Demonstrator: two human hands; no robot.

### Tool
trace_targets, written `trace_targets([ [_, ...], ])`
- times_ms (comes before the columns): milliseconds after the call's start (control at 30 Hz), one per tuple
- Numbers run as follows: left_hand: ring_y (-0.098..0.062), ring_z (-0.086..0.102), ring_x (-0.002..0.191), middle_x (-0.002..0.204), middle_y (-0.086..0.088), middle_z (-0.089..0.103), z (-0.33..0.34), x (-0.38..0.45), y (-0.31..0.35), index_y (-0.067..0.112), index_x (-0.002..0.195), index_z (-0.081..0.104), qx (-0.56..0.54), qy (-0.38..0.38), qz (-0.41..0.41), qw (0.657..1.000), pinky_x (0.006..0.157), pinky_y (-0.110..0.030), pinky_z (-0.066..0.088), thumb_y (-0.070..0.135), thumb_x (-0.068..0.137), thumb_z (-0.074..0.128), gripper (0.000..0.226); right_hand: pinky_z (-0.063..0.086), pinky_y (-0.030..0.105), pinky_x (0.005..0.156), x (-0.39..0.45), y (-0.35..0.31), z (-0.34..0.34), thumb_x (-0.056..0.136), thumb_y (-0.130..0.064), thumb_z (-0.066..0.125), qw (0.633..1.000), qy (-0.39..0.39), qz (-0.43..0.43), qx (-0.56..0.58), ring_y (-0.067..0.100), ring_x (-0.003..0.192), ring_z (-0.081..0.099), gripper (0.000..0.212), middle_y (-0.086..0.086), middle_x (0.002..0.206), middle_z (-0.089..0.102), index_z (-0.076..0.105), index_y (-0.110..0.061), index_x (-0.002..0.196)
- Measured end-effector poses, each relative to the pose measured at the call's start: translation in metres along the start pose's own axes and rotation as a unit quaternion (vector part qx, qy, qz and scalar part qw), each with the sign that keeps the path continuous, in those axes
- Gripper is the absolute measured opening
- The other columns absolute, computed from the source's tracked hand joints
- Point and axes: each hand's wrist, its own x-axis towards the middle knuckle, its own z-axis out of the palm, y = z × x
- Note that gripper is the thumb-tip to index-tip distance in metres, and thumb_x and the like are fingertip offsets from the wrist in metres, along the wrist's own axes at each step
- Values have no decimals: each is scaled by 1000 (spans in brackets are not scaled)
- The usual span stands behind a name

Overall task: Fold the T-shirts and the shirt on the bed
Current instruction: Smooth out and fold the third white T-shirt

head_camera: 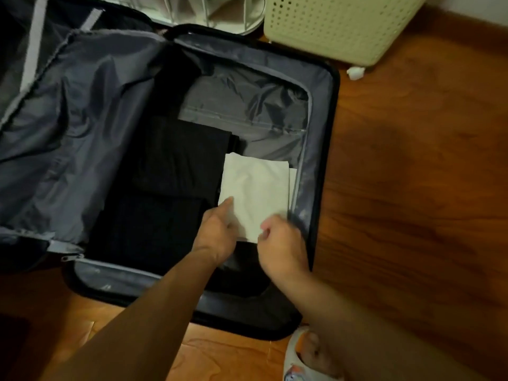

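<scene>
We find the folded white garment (257, 188) lying flat in the right half of the open suitcase (328, 149), pressed against its grey-lined right wall and overlapping the folded black clothes (176, 166) to its left. Our left hand (217, 232) rests on its near left corner with the index finger stretched straight along the edge; our right hand (283, 243) sits at the near right corner, fingers curled, though blur hides whether they pinch the cloth (we cannot tell). The white piece is a soft, smooth rectangle; the lining is crinkled and shiny. A perforated plastic basket (335, 26) stands on the wooden floor (412, 174).
</scene>
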Motion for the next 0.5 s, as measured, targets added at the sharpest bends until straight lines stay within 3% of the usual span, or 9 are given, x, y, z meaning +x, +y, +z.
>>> trace_targets([
  [67, -26, 52, 125, 138, -4, 45, 8, 10, 0, 31, 152, 42, 39, 22, 5, 999, 108, -34, 43, 16, 100, 50, 55, 49, 39, 99, 28, -7, -15, 94, -13, 53, 986, 20, -142, -86, 25, 122, 50, 36, 3, 133, 47, 57, -20, 130],
  [167, -24, 50, 126, 134, 1, 46, 12, 16, 8, 37, 151, 44, 0, 58, -15, 998, 107, -34, 43, 13, 98, 48, 57, 32, 42, 116, 75, -10, -27, 89, -6, 47, 954, -33, -203, -220, 29, 138, 32, 58, 7, 146, 34, 40, -18, 145],
  [233, -24, 47, 130, 140, 4, 46, 12, 19, 11, 41, 149, 44, -12, 43, -13, 999, 112, -34, 39, 10, 95, 49, 62, 13, 48, 124, 96, 0, -34, 88, -6, 41, 907, -26, -239, -345, 28, 129, 44, 52, 7, 133, 48, 42, -17, 139],
  [333, -27, 44, 136, 153, 2, 43, 10, 23, 8, 47, 151, 35, 12, -2, -11, 1000, 117, -46, 37, 24, 82, 52, 75, -10, 54, 123, 106, 10, -57, 91, -11, 35, 848, -48, -254, -463, 22, 86, 58, 32, 0, 90, 62, 54, -15, 117],
  [367, -28, 45, 135, 152, 0, 43, 9, 23, 10, 48, 152, 33, 13, -4, -10, 1000, 116, -47, 38, 29, 81, 53, 76, -11, 54, 123, 106, 10, -64, 92, -13, 37, 817, -68, -264, -508, 20, 77, 56, 27, -2, 79, 62, 57, -15, 109],
  [433, -28, 49, 126, 140, -3, 46, 7, 22, 17, 47, 152, 33, 38, 9, 2, 999, 114, -45, 41, 27, 88, 58, 72, 2, 53, 124, 100, 5, -74, 92, -11, 41, 772, -101, -289, -557, 19, 73, 53, 18, -2, 74, 60, 55, -17, 82],
  [500, -21, 49, 115, 126, 2, 43, 7, 20, 25, 46, 151, 36, 46, 20, 20, 999, 110, -37, 43, 18, 91, 60, 71, 23, 47, 119, 94, 2, -76, 90, -5, 42, 787, -105, -290, -534, 17, 59, 39, 22, 1, 71, 55, 41, -16, 71],
])
